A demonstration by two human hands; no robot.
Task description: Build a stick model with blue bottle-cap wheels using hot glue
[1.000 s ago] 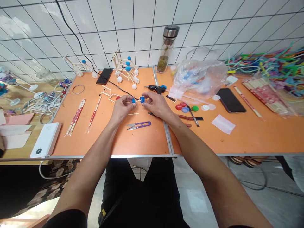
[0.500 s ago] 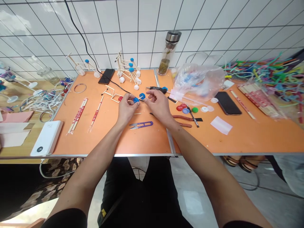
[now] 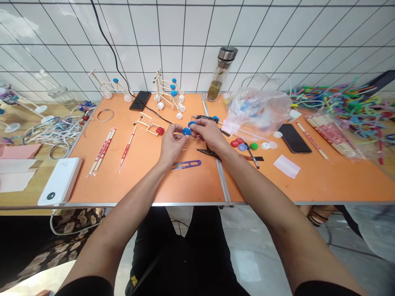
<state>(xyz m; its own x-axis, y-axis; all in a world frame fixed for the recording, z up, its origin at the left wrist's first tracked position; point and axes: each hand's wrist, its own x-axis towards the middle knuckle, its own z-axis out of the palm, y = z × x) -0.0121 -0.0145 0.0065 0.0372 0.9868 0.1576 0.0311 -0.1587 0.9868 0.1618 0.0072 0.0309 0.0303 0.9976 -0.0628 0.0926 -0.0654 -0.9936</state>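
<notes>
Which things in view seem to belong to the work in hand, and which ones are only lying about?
Seem to belong:
- blue discs, held in the left hand and right hand
- stick frame with a red disc
- purple-handled snips
- glue gun

Probably just lying about:
- black phone on the left
- black phone on the right
- glass bottle
- white power bank

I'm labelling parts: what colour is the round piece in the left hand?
Blue; the round piece shows best in the head view.

Smooth, glossy blue plastic on the discs point(image 3: 187, 131). Smooth, faintly shiny orange finish across the tabletop point(image 3: 138, 187). Shiny metal on the far bottle lid point(image 3: 227, 54). Crinkled, clear plastic in the far-right bag point(image 3: 258, 107).
</notes>
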